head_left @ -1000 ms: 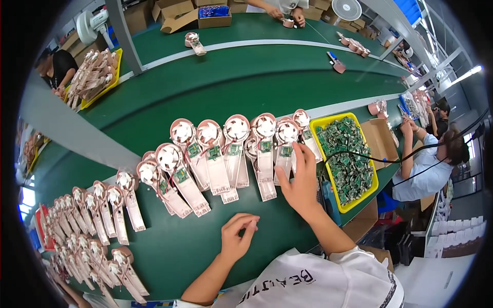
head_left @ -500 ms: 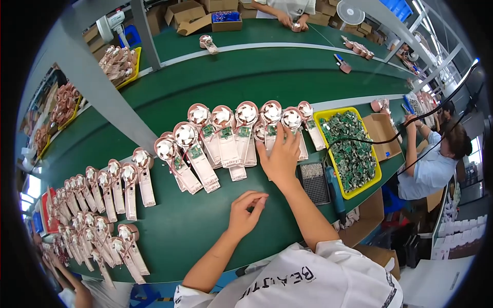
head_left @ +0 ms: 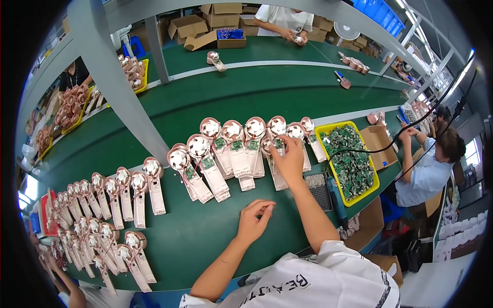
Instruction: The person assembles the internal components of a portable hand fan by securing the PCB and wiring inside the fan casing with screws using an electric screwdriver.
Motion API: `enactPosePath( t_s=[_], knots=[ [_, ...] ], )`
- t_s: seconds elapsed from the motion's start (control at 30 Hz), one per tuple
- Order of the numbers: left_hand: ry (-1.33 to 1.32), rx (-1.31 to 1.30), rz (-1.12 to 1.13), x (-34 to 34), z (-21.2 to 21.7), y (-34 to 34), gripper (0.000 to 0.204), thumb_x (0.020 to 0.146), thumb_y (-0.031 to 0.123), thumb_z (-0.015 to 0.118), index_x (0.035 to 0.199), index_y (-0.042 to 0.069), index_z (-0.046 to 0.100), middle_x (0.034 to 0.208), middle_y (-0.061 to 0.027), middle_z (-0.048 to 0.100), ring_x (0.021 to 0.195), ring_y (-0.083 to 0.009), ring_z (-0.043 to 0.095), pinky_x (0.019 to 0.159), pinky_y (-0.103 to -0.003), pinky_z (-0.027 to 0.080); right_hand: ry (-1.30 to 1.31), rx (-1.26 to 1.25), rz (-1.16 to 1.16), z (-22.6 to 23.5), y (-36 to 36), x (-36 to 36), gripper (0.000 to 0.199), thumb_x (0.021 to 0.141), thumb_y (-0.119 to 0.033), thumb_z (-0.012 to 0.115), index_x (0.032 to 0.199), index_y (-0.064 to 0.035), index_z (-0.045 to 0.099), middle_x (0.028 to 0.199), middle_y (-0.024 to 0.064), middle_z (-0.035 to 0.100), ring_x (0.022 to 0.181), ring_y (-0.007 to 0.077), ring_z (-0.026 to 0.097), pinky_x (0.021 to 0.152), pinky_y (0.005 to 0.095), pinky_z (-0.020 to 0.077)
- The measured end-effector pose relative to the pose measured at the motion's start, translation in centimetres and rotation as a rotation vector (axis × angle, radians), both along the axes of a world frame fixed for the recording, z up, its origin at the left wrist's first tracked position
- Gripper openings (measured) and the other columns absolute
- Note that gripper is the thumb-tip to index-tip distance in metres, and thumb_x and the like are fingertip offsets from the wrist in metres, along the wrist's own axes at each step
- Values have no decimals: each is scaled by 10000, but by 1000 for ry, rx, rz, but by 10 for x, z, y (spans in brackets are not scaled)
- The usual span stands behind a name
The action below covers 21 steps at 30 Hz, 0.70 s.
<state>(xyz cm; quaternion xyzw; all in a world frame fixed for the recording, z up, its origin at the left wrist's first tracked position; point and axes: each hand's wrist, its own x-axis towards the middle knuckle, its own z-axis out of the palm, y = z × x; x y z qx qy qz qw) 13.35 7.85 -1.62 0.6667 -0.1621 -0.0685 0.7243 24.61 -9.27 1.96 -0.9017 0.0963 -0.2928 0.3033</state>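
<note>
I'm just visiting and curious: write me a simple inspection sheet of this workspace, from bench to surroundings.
Surface: green tabletop, bearing many parts.
Work pieces: pink fan units with white blades lie clustered before the person, more to the left; green circuit boards fill a yellow tray.
Clutter: a blue tool and dark gridded holder left of the tray; an open cardboard box right of it.
Left hand: loosely curled; nothing seen in it.
Right hand: fingers at one fan unit; grip unclear.
Cables: a black cable crosses the view over the tray.
Surroundings: a co-worker in light blue at right; another in white across the bench.
</note>
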Motion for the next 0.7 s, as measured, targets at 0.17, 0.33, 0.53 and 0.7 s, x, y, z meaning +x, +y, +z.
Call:
enactPosePath(
  t_s=[0.17, 0.33, 0.53, 0.7],
  knots=[
    [31, -8, -17, 5, 4, 5, 127, 936, 40, 613, 1025, -11, 688, 936, -91, 667, 737, -148, 670, 659, -255, 542, 49, 98, 257, 13, -24, 5, 250, 798, -86, 751, 1033, -35, 683, 924, 94, 555, 717, 184, 565, 664, 315, 495],
    [34, -1, -55, 9, 3, 0, 138, 953, 48, 598, 1030, -32, 679, 963, -96, 649, 760, -144, 666, 672, -251, 544, 12, 77, 383, 15, -44, 4, 163, 817, -10, 704, 962, 6, 630, 1040, 118, 602, 815, 235, 646, 700, 306, 542],
    [41, -10, -42, 4, -3, 4, 144, 961, 37, 584, 1035, -49, 674, 971, -99, 631, 748, -137, 654, 668, -244, 542, -11, 114, 433, 10, -49, 11, 82, 865, -40, 636, 935, -18, 600, 828, 170, 631, 707, 310, 644, 638, 378, 513],
    [37, 26, 62, 1, 8, -8, 278, 944, 14, 590, 1215, -48, 592, 967, -108, 622, 737, -141, 648, 649, -248, 541, 18, 320, 412, 26, -58, 2, 164, 924, -36, 585, 1079, -2, 624, 904, 134, 677, 754, 219, 687, 674, 319, 548]
  ],
)
